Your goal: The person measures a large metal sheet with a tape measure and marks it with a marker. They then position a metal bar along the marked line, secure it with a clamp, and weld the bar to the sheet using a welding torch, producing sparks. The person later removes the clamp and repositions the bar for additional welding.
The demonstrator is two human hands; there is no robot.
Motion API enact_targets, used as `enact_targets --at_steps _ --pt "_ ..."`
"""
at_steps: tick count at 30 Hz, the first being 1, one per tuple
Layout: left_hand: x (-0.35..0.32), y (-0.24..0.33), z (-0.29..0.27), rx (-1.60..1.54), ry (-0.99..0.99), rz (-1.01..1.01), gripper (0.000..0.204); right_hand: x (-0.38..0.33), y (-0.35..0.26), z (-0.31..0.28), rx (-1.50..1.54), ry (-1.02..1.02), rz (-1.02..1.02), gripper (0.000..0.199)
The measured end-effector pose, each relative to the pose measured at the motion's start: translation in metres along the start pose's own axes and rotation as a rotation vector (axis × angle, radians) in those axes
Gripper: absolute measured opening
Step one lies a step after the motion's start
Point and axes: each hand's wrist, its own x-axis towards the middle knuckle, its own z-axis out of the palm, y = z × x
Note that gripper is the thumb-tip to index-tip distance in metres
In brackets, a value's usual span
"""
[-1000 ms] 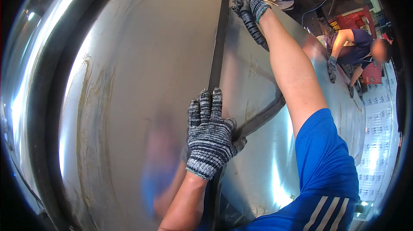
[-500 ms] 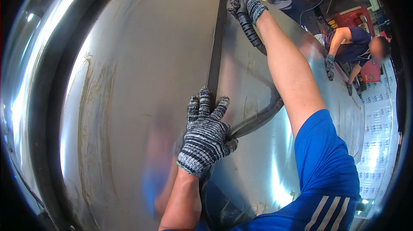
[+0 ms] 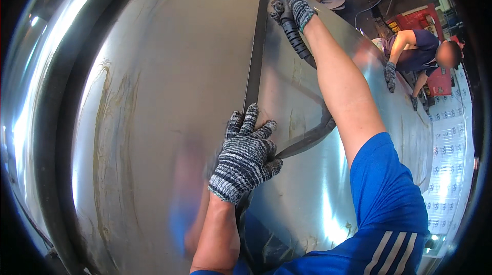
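Note:
My right hand [image 3: 301,8], in a black-and-white knit glove, reaches to the far edge of a shiny metal sheet [image 3: 189,80]. It is closed round a black torch [image 3: 294,36] with a ribbed neck. Bright light and sparks show at the torch's tip, beside the far end of a long dark strip [image 3: 260,44] lying across the sheet. My left hand [image 3: 241,154], gloved alike, lies over the near part of this strip with fingers spread. From the torch a dark cable [image 3: 312,136] loops back past my right forearm and goes out of sight at the left thumb.
A thick dark rounded rim [image 3: 48,121] curves along the left beside shiny metal. At the far right a co-worker [image 3: 423,52] leans over the sheet's edge with gloved hands, near red equipment [image 3: 441,83]. Scraps [image 3: 333,2] and a thin cable [image 3: 376,3] lie beyond the sheet.
My left hand has shifted slightly up and to the right, its fingers still spread. The torch in my right hand has barely moved. Sparks now streak farther to the right.

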Motion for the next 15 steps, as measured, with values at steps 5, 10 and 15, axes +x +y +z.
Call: enact_targets --at_steps 5,10,15 --pt "-0.002 0.004 -0.002 0.005 0.02 -0.026 0.025 -0.024 -0.01 0.017 0.056 -0.018 0.2 0.058" --pt "0.0 0.013 -0.008 -0.057 -0.075 -0.079 0.025 -0.016 -0.002 0.002 -0.05 0.039 0.086 0.069" --pt "-0.005 0.016 -0.008 -0.075 -0.042 -0.106 0.028 -0.03 -0.001 -0.001 0.048 -0.032 0.008 0.066"
